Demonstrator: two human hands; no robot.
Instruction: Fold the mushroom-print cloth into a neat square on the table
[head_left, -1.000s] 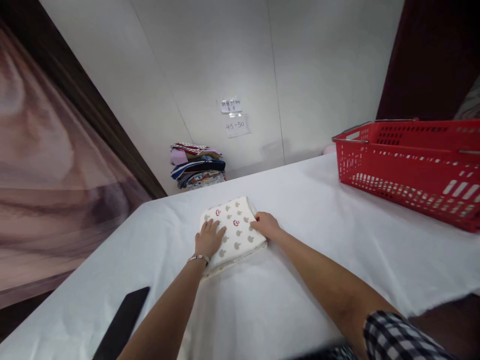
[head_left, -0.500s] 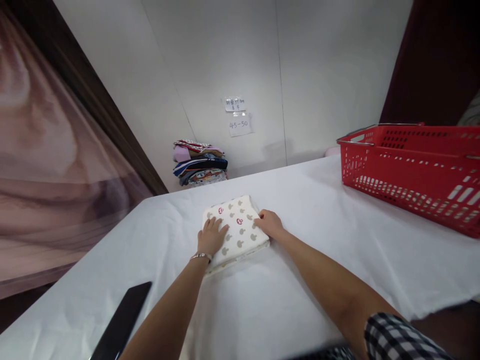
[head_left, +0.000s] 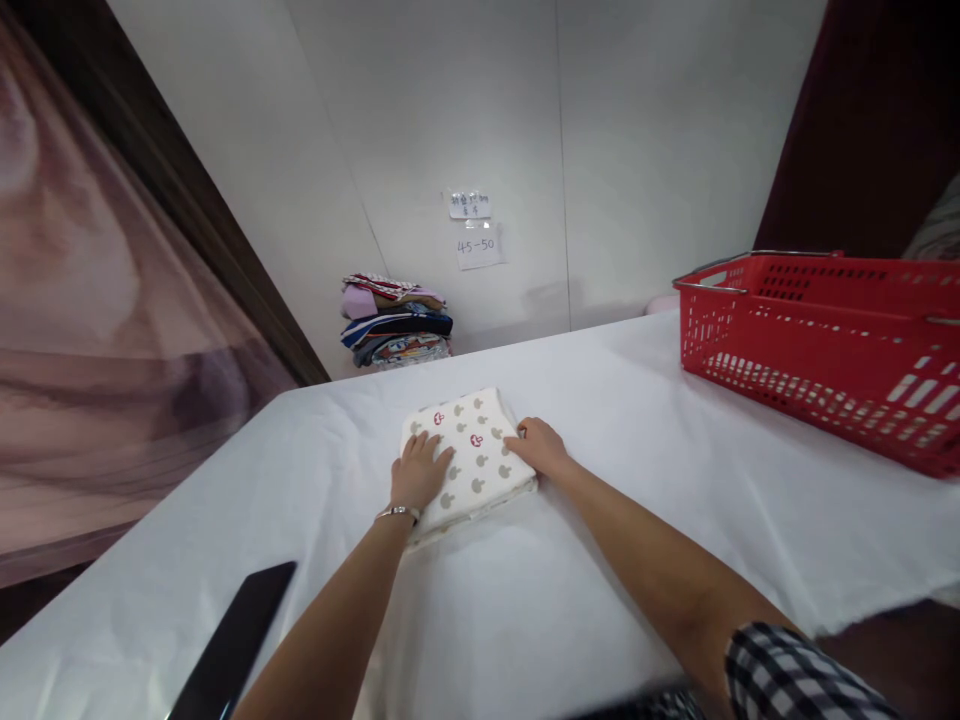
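Observation:
A folded white cloth [head_left: 469, 465] with grey and red mushroom prints lies flat on the white-covered table [head_left: 615, 590]. My left hand [head_left: 418, 472] rests on its left part, palm down with the fingers spread. At the cloth's right edge, my right hand [head_left: 541, 447] has its thumb on top and its fingers curled at the side, gripping the folded layers. The undersides of the right fingers are hidden. A bracelet circles my left wrist.
A red plastic basket [head_left: 810, 350] with metal handles stands at the right. Folded clothes [head_left: 397, 325] are stacked beyond the far edge. A black flat object [head_left: 236, 640] lies near my left forearm. Two paper signs [head_left: 480, 247] hang on the wall; a curtain [head_left: 112, 330] is at the left.
Very little differs. The view has shifted slightly, and both hands keep their places on the folded cloth.

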